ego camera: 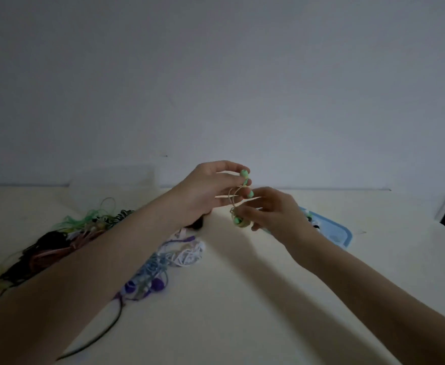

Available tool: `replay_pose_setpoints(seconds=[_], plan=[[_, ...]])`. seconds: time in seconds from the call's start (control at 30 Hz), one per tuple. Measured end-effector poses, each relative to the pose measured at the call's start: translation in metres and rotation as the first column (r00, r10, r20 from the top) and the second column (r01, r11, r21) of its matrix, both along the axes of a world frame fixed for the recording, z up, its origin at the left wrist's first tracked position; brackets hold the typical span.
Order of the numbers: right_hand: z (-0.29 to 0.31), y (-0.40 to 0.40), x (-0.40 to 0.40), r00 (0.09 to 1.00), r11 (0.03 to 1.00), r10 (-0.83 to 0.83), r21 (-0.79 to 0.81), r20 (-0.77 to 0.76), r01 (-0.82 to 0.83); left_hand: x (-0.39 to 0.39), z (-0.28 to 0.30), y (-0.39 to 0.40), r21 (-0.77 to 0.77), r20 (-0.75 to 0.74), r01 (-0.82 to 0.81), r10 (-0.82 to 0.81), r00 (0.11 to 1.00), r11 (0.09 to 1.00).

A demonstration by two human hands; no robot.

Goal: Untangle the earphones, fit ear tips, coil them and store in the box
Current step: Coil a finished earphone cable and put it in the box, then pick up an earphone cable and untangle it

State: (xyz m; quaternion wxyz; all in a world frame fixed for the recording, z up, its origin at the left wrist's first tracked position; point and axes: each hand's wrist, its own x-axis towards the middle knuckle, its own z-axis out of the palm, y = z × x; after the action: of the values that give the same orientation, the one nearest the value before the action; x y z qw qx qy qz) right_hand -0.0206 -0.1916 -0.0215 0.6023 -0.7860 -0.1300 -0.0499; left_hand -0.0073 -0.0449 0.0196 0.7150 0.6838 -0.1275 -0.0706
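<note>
Item 1: my left hand (205,189), one, raised above the table (242,299), fingers curled, thumb and forefinger pinching the green earphones (245,185) at the upper earbud.

Item 2: my right hand (271,212), one, just beside the left, fingers curled round the coiled lower part of the same green earphones, whose pale cord loops between the two hands. I count three green rounded pieces on this set: one at the left fingertips, one between the hands, one in the coil under the right fingers. Which of them are ear tips I cannot tell.

Item 3: blue tray (343,233), one, flat on the table behind my right hand, partly hidden by it; small dark and white pieces lie in it, too blurred to count.

Item 4: clear box (113,177), one, at the far edge of the table by the wall, faint in the dim light.

Item 5: tangled pile of cables (58,243), left of my left forearm: green, black, pink strands; number of sets not countable.

Item 6: second pile (174,256), white, blue and purple cords, between my forearms.

Writing, brands, labels: none that I can read.
</note>
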Motion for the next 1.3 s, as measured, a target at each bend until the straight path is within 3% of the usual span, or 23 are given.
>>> replay_pose_setpoints(seconds=[0.17, 0.3, 0.4, 0.5, 0.57, 0.63, 0.7, 0.83, 0.9, 0.97, 1.0, 1.13, 1.23, 1.3], plan=[[0.036, 0.069, 0.041, 0.990, 0.992, 0.020, -0.129, 0.142, -0.001, 0.012, 0.029, 0.074, 0.215, 0.329, -0.381, 0.301, 0.895, 0.899], [0.049, 0.137, 0.078, 0.954, 0.981, 0.022, -0.189, 0.298, 0.037, 0.029, 0.034, 0.137, 0.307, 0.438, -0.570, 0.419, 0.796, 0.762], [0.042, 0.175, 0.101, 0.940, 0.949, 0.058, -0.311, 0.337, 0.053, 0.043, 0.022, 0.166, 0.471, 0.417, -0.585, 0.418, 0.807, 0.660], [0.032, 0.192, 0.111, 0.930, 0.894, 0.153, -0.447, 0.333, 0.013, 0.056, 0.009, 0.179, 0.676, 0.362, -0.493, 0.336, 0.869, 0.547], [0.034, 0.187, 0.110, 0.906, 0.862, 0.201, -0.507, 0.373, 0.017, 0.061, 0.009, 0.181, 0.808, 0.386, -0.455, 0.246, 0.889, 0.374], [0.042, 0.168, 0.108, 0.903, 0.861, 0.192, -0.508, 0.385, 0.033, 0.061, 0.014, 0.179, 0.838, 0.467, -0.498, 0.178, 0.866, 0.224], [0.048, 0.142, 0.105, 0.915, 0.821, 0.189, -0.568, 0.357, 0.052, 0.057, 0.017, 0.169, 0.825, 0.499, -0.515, 0.128, 0.857, 0.233], [0.035, 0.095, 0.096, 0.949, 0.522, 0.246, -0.852, 0.196, 0.040, 0.042, 0.015, 0.132, 0.814, 0.490, -0.457, -0.003, 0.872, 0.359], [0.022, 0.082, 0.090, 0.958, 0.418, 0.279, -0.907, 0.065, -0.060, 0.034, 0.010, 0.110, 0.817, 0.453, -0.387, -0.061, 0.889, 0.427], [0.011, 0.076, 0.085, 0.963, 0.326, 0.270, -0.939, -0.013, -0.104, 0.027, 0.001, 0.090, 0.854, 0.368, -0.283, -0.121, 0.922, 0.436], [0.006, 0.074, 0.083, 0.965, 0.319, 0.263, -0.944, -0.001, -0.087, 0.024, -0.005, 0.081, 0.889, 0.322, -0.242, -0.153, 0.934, 0.389], [-0.008, 0.068, 0.075, 0.959, 0.456, 0.217, -0.888, 0.179, 0.063, 0.021, -0.029, 0.061, 0.953, 0.283, -0.245, -0.237, 0.929, 0.179], [-0.004, 0.057, 0.073, 0.946, 0.497, 0.153, -0.850, 0.285, 0.176, 0.021, -0.032, 0.059, 0.925, 0.374, -0.355, -0.161, 0.913, 0.134], [0.005, 0.049, 0.070, 0.931, 0.565, 0.082, -0.786, 0.357, 0.251, 0.022, -0.026, 0.060, 0.899, 0.416, -0.398, -0.079, 0.906, 0.181]])
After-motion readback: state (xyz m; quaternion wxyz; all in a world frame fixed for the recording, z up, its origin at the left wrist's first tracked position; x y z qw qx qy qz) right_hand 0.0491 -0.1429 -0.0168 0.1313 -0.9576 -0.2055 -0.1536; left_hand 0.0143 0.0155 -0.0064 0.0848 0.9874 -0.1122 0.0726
